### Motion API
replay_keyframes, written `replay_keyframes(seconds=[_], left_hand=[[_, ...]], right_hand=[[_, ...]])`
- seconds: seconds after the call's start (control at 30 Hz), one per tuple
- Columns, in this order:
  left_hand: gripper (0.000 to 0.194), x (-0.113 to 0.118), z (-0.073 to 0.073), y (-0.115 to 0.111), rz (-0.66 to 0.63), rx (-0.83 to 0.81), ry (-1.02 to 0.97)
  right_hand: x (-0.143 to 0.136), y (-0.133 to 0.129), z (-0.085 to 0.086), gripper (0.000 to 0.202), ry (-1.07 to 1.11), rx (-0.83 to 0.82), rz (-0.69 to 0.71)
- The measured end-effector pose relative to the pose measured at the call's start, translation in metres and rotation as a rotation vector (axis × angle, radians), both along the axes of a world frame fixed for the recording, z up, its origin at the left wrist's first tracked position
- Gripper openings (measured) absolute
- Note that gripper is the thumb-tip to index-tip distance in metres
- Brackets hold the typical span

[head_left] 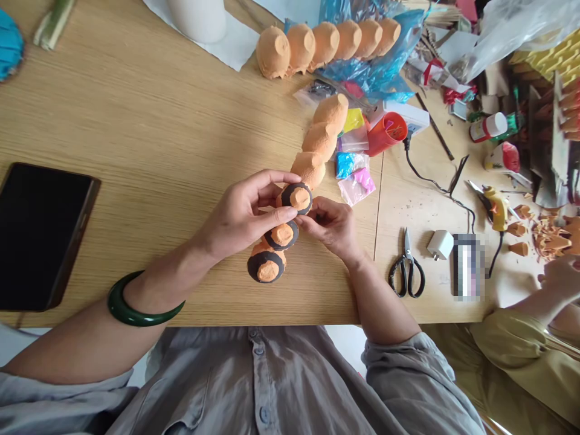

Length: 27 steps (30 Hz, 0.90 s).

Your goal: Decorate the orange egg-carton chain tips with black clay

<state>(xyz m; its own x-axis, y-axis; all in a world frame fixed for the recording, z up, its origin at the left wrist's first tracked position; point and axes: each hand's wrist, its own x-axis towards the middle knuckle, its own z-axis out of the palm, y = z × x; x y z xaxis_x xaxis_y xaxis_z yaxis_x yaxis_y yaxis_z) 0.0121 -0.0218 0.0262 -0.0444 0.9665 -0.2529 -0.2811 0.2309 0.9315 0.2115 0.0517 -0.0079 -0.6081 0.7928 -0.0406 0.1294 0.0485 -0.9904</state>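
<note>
Wood-grained tabletop (113,133), small goods crowded along its right part; all positions taken from the orange-red cup (385,134).

- Left hand (247,211): thumb and fingers closed around one dark-ringed dome (299,199) of an orange row (309,169). Dark green bangle (118,299) on the forearm.
- Right hand (333,226): fingers curled in, thumb tip at the lower edge of the same dome; whether it grips anything cannot be told.
- Orange row: six joined domes, left of the cup and running down toward the person; three plain at the far end, three dark-ringed at the near end.
- Small clear bags (357,184), blue and pink contents: just left of the cup, on the near side.
- White power strip (419,118): immediately right of the cup.
- Second orange row (326,43): beyond the cup, to its left.
- Black-handled scissors (408,255): nearer the person than the cup, slightly right.
- White plug adapter (440,244): likewise, farther right.
- Yellow glue gun (495,208): well right of the cup.
- Black tablet (43,235): far left of the cup.
- Co-worker's hand (562,275): far right of the cup, near side.
</note>
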Motion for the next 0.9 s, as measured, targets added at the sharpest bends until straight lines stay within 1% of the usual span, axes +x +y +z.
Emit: replay_keyframes(seconds=[0.13,0.2,0.3,0.4,0.57,0.63,0.73,0.8,0.9], left_hand=[[0.039,-0.001,-0.003,0.001,-0.017,-0.022,-0.047],[0.041,-0.002,-0.005,0.002,-0.016,-0.049,-0.076],[0.045,-0.003,-0.008,0.003,-0.029,-0.096,-0.19],[0.044,-0.004,-0.011,0.003,-0.049,-0.11,-0.321],[0.041,0.0,-0.014,0.005,-0.073,-0.096,-0.403],[0.037,0.001,-0.012,0.006,-0.079,-0.092,-0.422],[0.031,0.002,-0.009,0.005,-0.069,-0.129,-0.457],[0.03,0.002,-0.008,0.006,-0.057,-0.138,-0.47],[0.035,0.003,-0.009,0.006,-0.016,-0.104,-0.487]], right_hand=[[-0.003,-0.002,-0.001,0.064,0.004,0.008,-0.03],[-0.003,-0.003,-0.002,0.065,0.009,-0.014,-0.027],[-0.004,-0.003,-0.002,0.062,0.052,-0.043,-0.013],[-0.003,-0.004,0.001,0.06,0.111,-0.016,-0.003],[-0.004,-0.008,0.005,0.06,0.166,-0.006,-0.014],[-0.004,-0.01,0.003,0.061,0.205,-0.06,-0.016],[-0.007,-0.011,-0.001,0.064,0.3,-0.221,0.003],[-0.008,-0.01,-0.003,0.062,0.339,-0.307,0.018],[-0.008,-0.009,-0.003,0.055,0.346,-0.35,0.015]])
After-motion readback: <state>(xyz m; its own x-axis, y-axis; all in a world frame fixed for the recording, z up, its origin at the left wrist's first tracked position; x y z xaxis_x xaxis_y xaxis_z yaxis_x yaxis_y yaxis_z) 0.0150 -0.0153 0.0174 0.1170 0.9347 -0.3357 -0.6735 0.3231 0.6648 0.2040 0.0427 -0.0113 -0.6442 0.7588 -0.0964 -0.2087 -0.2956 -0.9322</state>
